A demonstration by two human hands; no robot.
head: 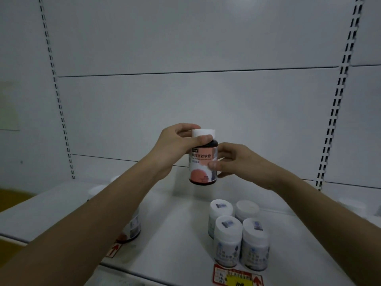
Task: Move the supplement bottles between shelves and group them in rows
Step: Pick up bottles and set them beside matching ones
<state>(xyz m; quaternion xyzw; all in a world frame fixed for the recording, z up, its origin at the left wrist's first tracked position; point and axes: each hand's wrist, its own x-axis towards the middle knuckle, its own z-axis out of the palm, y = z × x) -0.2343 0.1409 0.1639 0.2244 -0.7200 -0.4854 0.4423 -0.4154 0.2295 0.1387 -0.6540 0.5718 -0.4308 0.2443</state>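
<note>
A dark supplement bottle with a pink label and white cap hangs upright in the air above the white shelf. My left hand grips it around the cap and neck. My right hand holds the label side, thumb on the front. Several white bottles with white caps stand grouped on the shelf at the front right. Another dark pink-label bottle stands at the front left, mostly hidden behind my left forearm, with blurred white caps behind it.
The white back panel has slotted uprights at left and right. Red and yellow price tags sit on the shelf's front edge. A blurred white cap shows at the far right of the shelf.
</note>
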